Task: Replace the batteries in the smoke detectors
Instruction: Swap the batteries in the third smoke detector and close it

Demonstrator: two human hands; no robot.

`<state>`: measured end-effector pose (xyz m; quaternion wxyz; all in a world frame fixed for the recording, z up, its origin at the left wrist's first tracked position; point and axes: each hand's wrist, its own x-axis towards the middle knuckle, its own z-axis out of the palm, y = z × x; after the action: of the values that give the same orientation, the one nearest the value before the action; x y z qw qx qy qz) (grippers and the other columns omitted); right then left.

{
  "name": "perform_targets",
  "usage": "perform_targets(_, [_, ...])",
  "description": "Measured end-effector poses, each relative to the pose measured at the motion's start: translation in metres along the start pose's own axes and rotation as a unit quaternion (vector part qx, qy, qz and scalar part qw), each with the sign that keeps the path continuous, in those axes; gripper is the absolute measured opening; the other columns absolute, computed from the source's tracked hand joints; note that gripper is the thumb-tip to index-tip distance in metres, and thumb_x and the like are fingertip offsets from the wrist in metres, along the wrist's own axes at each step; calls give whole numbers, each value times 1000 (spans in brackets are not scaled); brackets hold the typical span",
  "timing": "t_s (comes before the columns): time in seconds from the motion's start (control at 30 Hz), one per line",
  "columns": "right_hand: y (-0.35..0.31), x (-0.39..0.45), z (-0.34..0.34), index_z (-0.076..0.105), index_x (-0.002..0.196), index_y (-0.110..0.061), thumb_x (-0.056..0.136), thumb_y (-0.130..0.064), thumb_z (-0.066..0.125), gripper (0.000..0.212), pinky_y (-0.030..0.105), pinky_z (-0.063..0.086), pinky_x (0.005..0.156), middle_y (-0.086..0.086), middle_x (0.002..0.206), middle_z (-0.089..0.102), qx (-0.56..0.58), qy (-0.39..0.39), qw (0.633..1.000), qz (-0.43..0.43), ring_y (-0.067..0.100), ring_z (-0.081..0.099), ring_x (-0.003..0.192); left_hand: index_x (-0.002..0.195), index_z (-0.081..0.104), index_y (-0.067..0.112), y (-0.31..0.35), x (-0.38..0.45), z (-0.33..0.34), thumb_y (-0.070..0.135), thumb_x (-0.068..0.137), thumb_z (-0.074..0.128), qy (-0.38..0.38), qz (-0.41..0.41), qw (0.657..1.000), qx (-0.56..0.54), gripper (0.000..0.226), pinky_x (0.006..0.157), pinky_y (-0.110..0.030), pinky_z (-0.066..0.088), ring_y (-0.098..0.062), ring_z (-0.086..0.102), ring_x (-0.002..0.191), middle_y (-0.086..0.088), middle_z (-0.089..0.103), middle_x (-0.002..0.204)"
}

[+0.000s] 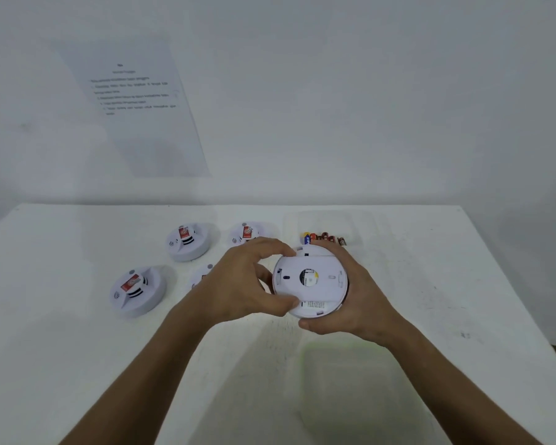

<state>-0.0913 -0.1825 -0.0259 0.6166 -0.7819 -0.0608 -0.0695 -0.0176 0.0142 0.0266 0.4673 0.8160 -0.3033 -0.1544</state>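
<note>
Detector [310,281], white, round, back side up: held above the surface [430,284] in both hands. Left hand [247,281]: grip pinching its left rim, thumb low, fingers curled over the top. Right hand [353,300]: grip cupped round its right and lower rim. Four more detectors, e.g. [188,241], on the surface to the left. Batteries [323,238] in a clear tray [328,220] just behind. Printed sheet [135,101] on the wall.
</note>
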Motion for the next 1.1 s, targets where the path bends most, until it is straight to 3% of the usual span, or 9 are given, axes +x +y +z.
perform_targets(0.1, [3,1,-1,47,136,-17,47,-4,94,102,21,52,90,-6,126,62,-11,0,1000,9,11,59,118,103,64,26,-2,-2,5,24,56,92,23,15,999,44,55,57,-17,51,-13,69,81,17,58,111])
perform_targets(0.23, [5,3,-3,48,136,-22,48,-4,97,102,23,52,93,-11,124,63,-28,-14,999,20,9,59,118,115,64,26,-3,-2,0,37,57,91,-1,15,992,122,65,67,-17,55,-7,63,95,20,49,127])
perform_targets(0.37, [6,4,-1,50,136,-23,45,-9,97,103,19,51,91,-13,122,65,-38,-22,999,22,9,60,117,108,65,26,-5,1,-6,48,56,85,-28,32,983,180,60,72,-18,54,-4,58,93,17,57,109])
perform_targets(0.5, [7,5,1,52,134,-21,44,-11,97,101,22,53,91,-9,122,66,-41,-39,998,18,13,62,115,93,52,26,-1,1,-8,65,49,59,-60,43,954,292,59,75,-28,51,-9,49,86,11,49,96])
perform_targets(0.67, [10,3,4,49,130,-33,48,-13,95,96,15,51,90,-21,120,64,-53,-26,998,19,3,62,113,91,53,21,-6,-2,-14,59,50,64,-11,64,965,256,57,74,-39,53,-13,51,89,10,46,99])
perform_targets(0.73, [14,0,-2,49,133,-26,49,-9,93,96,15,50,90,-18,121,64,-44,-18,999,26,3,62,113,93,57,17,-17,-7,-17,54,51,70,37,66,972,223,57,75,-38,54,-13,53,91,8,48,102])
perform_targets(0.87, [17,-8,-18,46,137,-18,52,-2,90,97,18,51,91,-13,125,63,-23,-21,999,35,9,60,119,91,56,21,-55,-26,-15,53,53,71,97,-1,974,207,52,68,-28,52,-4,55,82,12,48,95])
perform_targets(1.0, [17,-11,-25,48,133,-23,49,-4,92,97,15,50,89,-17,123,62,-28,-25,998,45,6,59,117,103,51,27,-89,-49,8,62,52,68,9,-118,952,282,64,65,-23,49,-5,52,81,18,43,102])
perform_targets(1.1, [18,-13,-24,46,127,-27,47,-2,93,97,13,51,83,-24,115,61,-31,-35,997,60,-1,60,109,109,52,24,-99,-54,22,62,59,69,-44,-131,928,346,65,55,-14,38,-8,52,78,13,42,105])
